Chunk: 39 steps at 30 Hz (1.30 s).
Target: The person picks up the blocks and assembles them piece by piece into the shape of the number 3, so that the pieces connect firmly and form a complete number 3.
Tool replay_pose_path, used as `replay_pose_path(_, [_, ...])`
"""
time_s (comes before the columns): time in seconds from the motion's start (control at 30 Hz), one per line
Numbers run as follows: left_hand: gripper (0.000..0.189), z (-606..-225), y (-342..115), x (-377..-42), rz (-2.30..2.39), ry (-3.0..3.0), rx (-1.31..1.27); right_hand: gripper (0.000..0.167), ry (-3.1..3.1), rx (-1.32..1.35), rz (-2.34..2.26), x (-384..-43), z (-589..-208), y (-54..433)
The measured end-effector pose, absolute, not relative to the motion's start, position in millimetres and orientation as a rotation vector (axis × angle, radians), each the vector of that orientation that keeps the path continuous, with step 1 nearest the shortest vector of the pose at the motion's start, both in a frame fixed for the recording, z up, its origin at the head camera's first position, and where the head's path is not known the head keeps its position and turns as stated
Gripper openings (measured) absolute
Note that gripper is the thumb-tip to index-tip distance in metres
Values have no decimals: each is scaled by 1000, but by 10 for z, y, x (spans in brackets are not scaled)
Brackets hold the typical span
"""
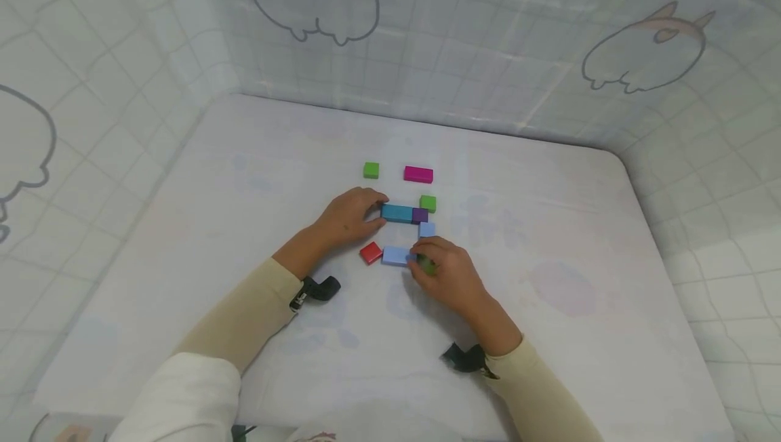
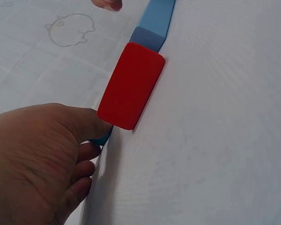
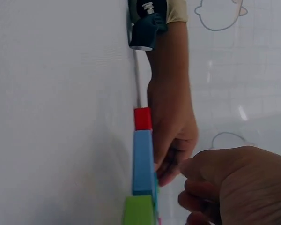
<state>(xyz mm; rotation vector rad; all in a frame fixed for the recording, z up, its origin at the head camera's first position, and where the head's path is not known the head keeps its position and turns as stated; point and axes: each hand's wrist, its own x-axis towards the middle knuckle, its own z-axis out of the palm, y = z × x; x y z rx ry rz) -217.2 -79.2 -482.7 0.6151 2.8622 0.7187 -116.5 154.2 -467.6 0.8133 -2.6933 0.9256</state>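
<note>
In the head view my left hand (image 1: 350, 218) pinches the left end of a teal block (image 1: 398, 213) between thumb and fingers. A small purple block (image 1: 419, 216) sits against its right end. My right hand (image 1: 448, 272) hovers over the right end of a long light-blue block (image 1: 395, 256), its fingers loosely bent with nothing visible between them. Partly under that hand lies a green block (image 3: 138, 211). Another light-blue block (image 1: 426, 229) shows just beyond the right fingertips. A red block (image 2: 131, 86) touches the long light-blue block's left end at a slant.
Farther back lie a green block (image 1: 371, 170) and a magenta block (image 1: 418, 175). One more green block (image 1: 428, 203) sits behind the purple one. A white cloth (image 1: 549, 225) covers the table, and patterned sheeting (image 1: 464, 42) rises along its back and sides.
</note>
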Motion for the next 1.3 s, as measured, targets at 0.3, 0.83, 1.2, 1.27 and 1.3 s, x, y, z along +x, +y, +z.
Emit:
replay_pose_path(0.3, [48,-4821,-809,-2162,708,2869,611,36,-3029,627,841,-1080,-4515,1708])
replay_pose_path(0.83, [47,-4824,-821,-2153,711,2877,613,28,-3141,585,728,-1043,-4556,1809])
replay_pose_path(1.2, [47,-4826,-825,-2150,717,2865,595,32,-3216,588,590,-1036,-4488,1933])
replay_pose_path(1.27, [47,-4828,-822,-2151,719,2862,588,34,-3239,601,568,-1037,-4477,1947])
replay_pose_path(1.3, [47,-4831,-820,-2152,720,2859,587,34,-3251,602,560,-1041,-4471,1955])
